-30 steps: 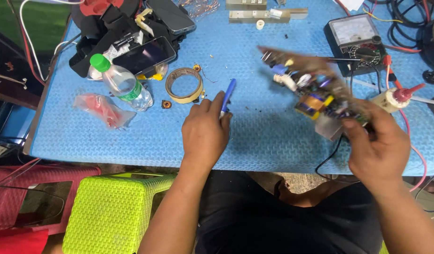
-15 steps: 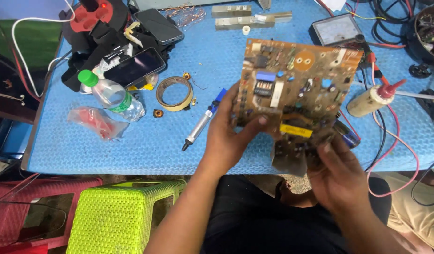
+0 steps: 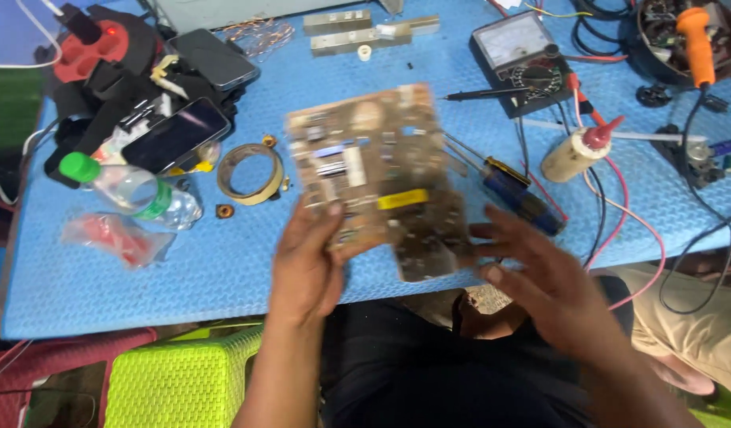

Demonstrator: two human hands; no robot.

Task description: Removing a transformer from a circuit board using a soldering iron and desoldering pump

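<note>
A brown circuit board with small components and a yellow label is held up above the blue table mat, its face toward me and blurred by motion. My left hand grips its lower left edge, thumb on the front. My right hand hovers just to the right of the board with fingers spread and nothing in it. Behind the board's right edge lies a screwdriver with a dark blue handle.
An analog multimeter with probes sits at the back right, next to a glue bottle with a red tip. A tape ring, plastic water bottle, two phones and a red packet lie left. A green stool stands below.
My right hand has let go of the board and moved off to the right, fingers spread. The board now rests in my left hand alone and has shifted slightly left.
</note>
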